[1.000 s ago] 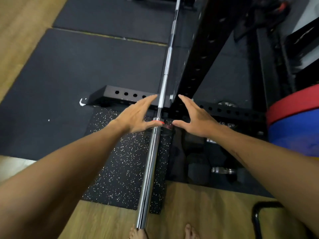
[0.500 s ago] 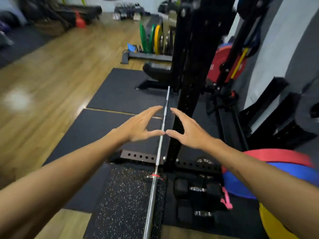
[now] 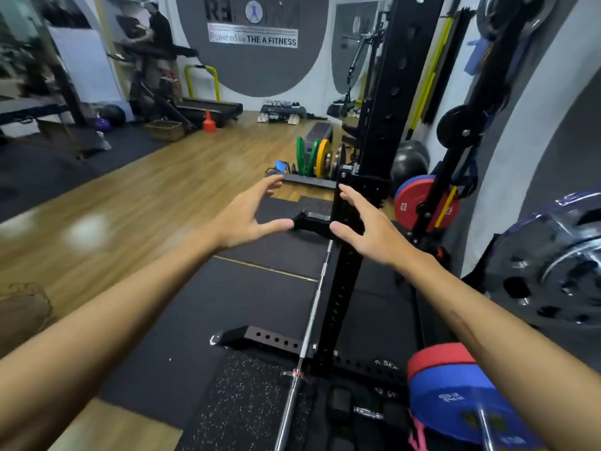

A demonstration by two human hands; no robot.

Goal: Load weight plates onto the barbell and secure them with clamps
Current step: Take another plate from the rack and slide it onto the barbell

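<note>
Reaching out empty-handed over the bare barbell (image 3: 305, 340), no plate loaded yet.
Head view: left hand (image 3: 242, 219) and right hand (image 3: 367, 226) both spread, fingers relaxed, holding nothing, raised in front of the black rack upright (image 3: 377, 131). Barbell lies on the floor mats beside the upright, sleeve bare. Blue plate (image 3: 455, 402) with a red one stacked at lower right; green and yellow plates (image 3: 313, 157) on a far floor rack. Step judged: fetching the first plate. Next move calls for gripping a plate's rim two-handed; clamps not identifiable.
</note>
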